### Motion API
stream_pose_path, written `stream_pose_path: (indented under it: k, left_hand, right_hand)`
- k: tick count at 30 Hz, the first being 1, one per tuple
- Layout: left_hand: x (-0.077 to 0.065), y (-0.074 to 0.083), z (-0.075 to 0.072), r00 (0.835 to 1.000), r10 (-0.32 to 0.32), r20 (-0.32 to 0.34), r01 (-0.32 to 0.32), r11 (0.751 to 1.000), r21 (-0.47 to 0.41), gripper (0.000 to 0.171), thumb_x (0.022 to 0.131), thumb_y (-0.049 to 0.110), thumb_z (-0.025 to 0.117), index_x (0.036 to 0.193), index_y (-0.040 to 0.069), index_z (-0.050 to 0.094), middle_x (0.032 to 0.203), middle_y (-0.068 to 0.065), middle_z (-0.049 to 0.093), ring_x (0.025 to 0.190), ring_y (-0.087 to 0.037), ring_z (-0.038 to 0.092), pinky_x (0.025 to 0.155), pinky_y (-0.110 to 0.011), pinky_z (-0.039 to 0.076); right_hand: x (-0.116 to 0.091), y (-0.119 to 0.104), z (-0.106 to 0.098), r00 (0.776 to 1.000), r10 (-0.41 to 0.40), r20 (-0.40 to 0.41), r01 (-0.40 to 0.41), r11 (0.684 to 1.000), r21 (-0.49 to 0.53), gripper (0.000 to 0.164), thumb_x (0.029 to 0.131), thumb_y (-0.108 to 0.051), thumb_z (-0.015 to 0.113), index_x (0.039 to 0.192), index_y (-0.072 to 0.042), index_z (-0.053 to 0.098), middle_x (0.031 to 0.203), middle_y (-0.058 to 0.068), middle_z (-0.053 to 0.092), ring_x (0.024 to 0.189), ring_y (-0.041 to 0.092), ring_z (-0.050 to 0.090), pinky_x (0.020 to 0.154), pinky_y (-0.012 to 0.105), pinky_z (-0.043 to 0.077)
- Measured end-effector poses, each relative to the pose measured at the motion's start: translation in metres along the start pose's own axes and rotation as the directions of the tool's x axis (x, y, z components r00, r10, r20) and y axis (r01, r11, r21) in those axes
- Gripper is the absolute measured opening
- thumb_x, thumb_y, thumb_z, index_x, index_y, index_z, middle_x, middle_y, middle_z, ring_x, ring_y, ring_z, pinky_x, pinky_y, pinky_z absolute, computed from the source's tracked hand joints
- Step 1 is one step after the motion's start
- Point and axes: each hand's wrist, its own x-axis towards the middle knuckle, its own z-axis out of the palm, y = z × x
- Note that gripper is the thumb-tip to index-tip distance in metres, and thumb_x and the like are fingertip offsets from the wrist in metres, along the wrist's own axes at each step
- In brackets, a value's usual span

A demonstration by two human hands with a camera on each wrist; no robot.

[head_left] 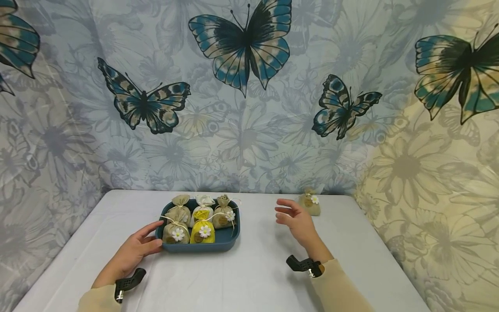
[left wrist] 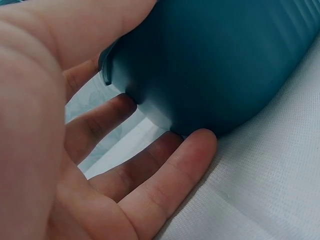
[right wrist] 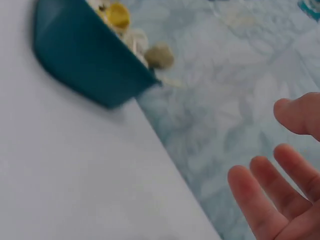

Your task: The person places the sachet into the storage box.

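Note:
A dark blue rectangular tray (head_left: 228, 236) holds several small tied drawstring sachets. At the front are a beige sachet (head_left: 173, 239) and a yellow sachet (head_left: 210, 236), each with a white flower. Behind them stand another beige sachet (head_left: 181, 201), a white one (head_left: 205, 200) and a tan one (head_left: 221, 221). My left hand (head_left: 134, 251) touches the tray's left end, its fairly straight fingertips against the outer wall (left wrist: 190, 60). My right hand (head_left: 298, 223) is raised right of the tray with fingers spread and nothing in them. Another tan sachet (head_left: 313, 209) stands just beyond it.
A white cloth covers the table (head_left: 249, 281). Directly behind its far edge hangs a floral backdrop (head_left: 249, 143) with large butterflies, which also runs along both sides. Black wrist straps (head_left: 304, 265) sit on both arms.

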Motion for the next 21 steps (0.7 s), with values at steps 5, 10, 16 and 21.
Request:
stream_pose_path:
  k: [5,10,16,21]
  left_hand:
    - [0.000,-0.003,-0.001,1.000,0.012,0.000,-0.012,1.000,0.000,0.070,0.097,0.011,0.067,0.155,0.002,0.030,0.156,-0.030,0.022,0.130,-0.041,0.043,0.089,-0.043,0.056]
    - [0.000,-0.003,-0.002,1.000,0.014,0.001,-0.014,1.000,0.000,0.070,0.096,0.010,0.068,0.155,0.001,0.030,0.155,-0.031,0.023,0.128,-0.037,0.047,0.089,-0.042,0.056]
    - [-0.001,-0.001,0.000,1.000,0.019,0.001,-0.019,1.000,0.004,0.069,0.097,0.008,0.067,0.155,0.002,0.031,0.154,-0.030,0.024,0.124,-0.029,0.051,0.089,-0.041,0.056]
    - [0.000,-0.002,0.000,1.000,0.022,-0.004,-0.022,1.000,0.002,0.068,0.097,0.007,0.066,0.155,0.001,0.031,0.154,-0.030,0.024,0.119,-0.019,0.055,0.089,-0.041,0.056]
  right_hand:
    - [-0.004,0.019,-0.046,0.987,0.043,-0.155,-0.043,0.999,0.009,0.051,0.092,0.002,0.070,0.139,0.004,0.051,0.136,0.020,0.050,0.121,0.036,0.054,0.080,0.035,0.059]
    - [-0.008,0.029,-0.082,0.959,0.119,-0.259,-0.111,0.993,0.046,0.064,0.093,0.003,0.068,0.150,0.002,0.038,0.149,0.021,0.034,0.130,0.037,0.042,0.081,0.029,0.058]
    - [-0.006,0.039,-0.111,0.932,0.191,-0.309,-0.211,0.977,-0.033,0.083,0.091,-0.003,0.073,0.159,-0.013,0.026,0.162,0.011,0.013,0.140,0.035,0.029,0.080,0.021,0.056]
    - [0.001,0.046,-0.120,0.933,0.236,-0.272,-0.266,0.961,-0.077,0.088,0.091,-0.008,0.075,0.160,-0.015,0.022,0.164,0.014,0.008,0.144,0.036,0.023,0.081,0.023,0.056]
